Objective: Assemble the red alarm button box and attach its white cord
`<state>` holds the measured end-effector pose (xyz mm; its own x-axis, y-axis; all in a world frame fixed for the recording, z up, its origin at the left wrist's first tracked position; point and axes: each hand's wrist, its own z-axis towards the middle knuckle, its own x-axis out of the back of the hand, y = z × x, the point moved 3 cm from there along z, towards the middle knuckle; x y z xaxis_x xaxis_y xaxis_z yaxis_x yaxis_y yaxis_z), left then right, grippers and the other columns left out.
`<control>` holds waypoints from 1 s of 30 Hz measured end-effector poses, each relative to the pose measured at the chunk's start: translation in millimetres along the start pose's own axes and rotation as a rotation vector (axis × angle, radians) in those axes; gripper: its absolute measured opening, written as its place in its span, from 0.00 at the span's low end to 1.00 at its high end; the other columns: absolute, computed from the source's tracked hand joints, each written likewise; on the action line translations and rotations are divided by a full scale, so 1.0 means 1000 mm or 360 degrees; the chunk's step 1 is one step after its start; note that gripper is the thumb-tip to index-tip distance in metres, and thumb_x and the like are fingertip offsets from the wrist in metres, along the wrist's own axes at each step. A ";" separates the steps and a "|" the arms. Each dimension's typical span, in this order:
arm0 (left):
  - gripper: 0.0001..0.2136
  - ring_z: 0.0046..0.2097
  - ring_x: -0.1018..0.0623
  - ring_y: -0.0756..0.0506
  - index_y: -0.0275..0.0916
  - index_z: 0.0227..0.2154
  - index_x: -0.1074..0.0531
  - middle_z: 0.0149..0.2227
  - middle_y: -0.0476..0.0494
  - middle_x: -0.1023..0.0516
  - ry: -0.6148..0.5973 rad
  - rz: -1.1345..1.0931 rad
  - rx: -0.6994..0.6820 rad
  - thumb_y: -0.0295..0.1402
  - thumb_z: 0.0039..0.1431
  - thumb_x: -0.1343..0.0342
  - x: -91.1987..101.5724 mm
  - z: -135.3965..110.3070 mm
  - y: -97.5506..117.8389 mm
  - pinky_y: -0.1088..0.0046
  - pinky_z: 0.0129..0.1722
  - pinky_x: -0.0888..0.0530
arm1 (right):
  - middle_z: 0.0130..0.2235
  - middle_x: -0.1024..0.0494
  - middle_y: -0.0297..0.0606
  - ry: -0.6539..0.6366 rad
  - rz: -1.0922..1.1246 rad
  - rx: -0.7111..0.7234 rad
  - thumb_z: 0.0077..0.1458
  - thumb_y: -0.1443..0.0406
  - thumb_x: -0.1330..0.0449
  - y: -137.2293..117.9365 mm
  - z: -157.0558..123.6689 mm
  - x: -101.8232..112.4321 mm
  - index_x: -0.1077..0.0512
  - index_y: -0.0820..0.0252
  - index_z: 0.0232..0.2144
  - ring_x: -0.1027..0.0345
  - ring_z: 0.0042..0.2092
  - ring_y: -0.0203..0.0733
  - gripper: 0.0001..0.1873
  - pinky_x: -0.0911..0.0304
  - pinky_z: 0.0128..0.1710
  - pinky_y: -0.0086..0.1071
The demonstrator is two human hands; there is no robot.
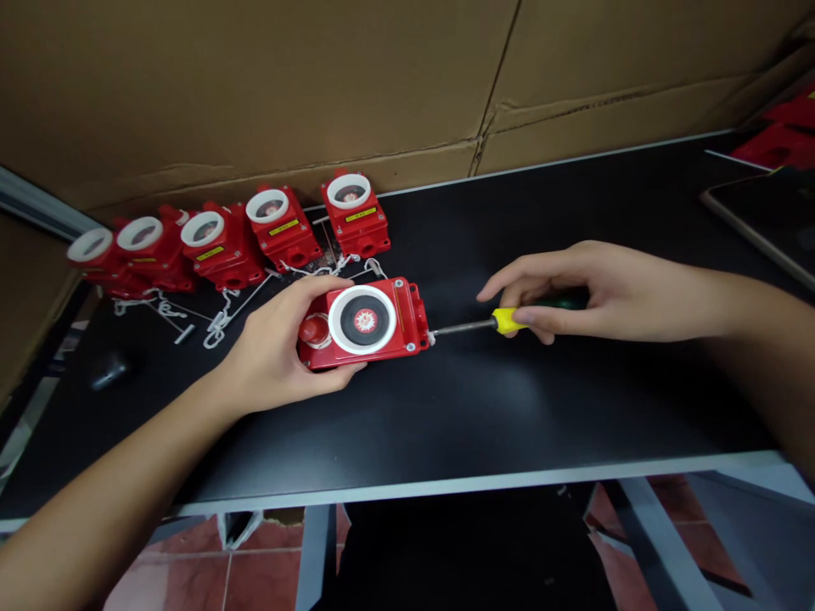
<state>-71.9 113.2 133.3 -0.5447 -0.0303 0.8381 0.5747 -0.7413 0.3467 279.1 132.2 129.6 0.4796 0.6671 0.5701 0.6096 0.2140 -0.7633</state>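
My left hand (280, 348) is wrapped round the left end of a red alarm box (402, 316) with a white ring and dark round centre. The box lies on the black table, a red dome at its left end beside my palm. In my right hand (573, 293) is a screwdriver (508, 321) with a yellow and green handle, held between thumb and fingers. Its shaft points left, and the tip meets the right edge of the box near a small white bit. My fingers hide most of the handle.
Several similar red boxes (353, 216) stand in a row at the back left, with white cords and small metal rods (184, 334) before them. A black mouse-like object (109, 371) lies at left. A dark tablet-like device (764, 212) sits at right, near more red parts (780, 136). Cardboard (286, 85) lines the back.
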 end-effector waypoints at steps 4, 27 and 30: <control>0.33 0.54 0.12 0.34 0.51 0.64 0.33 0.58 0.42 0.16 -0.0026 -0.0018 0.0020 0.42 0.57 0.29 0.000 0.000 0.000 0.55 0.57 0.14 | 0.42 0.18 0.39 -0.0051 0.0071 0.0017 0.67 0.38 0.43 -0.001 0.001 -0.002 0.27 0.57 0.60 0.30 0.28 0.27 0.35 0.32 0.30 0.26; 0.33 0.54 0.13 0.34 0.53 0.64 0.35 0.59 0.43 0.16 -0.0052 -0.0028 0.0029 0.42 0.58 0.30 0.000 0.000 -0.001 0.54 0.57 0.14 | 0.43 0.18 0.41 0.0048 0.0126 -0.0063 0.58 0.39 0.34 -0.005 0.000 0.000 0.25 0.55 0.57 0.23 0.38 0.36 0.35 0.30 0.35 0.30; 0.32 0.54 0.12 0.34 0.53 0.64 0.34 0.58 0.43 0.16 -0.0051 -0.0027 0.0033 0.43 0.58 0.30 0.000 0.000 -0.001 0.55 0.56 0.14 | 0.44 0.17 0.41 -0.0030 0.0201 -0.0052 0.63 0.40 0.36 -0.003 0.001 -0.002 0.27 0.56 0.59 0.25 0.33 0.33 0.34 0.31 0.30 0.29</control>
<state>-72.2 113.8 132.9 -0.5350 0.0037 0.8449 0.5782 -0.7276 0.3693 276.0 131.2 130.6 0.5421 0.7004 0.4643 0.5656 0.1046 -0.8180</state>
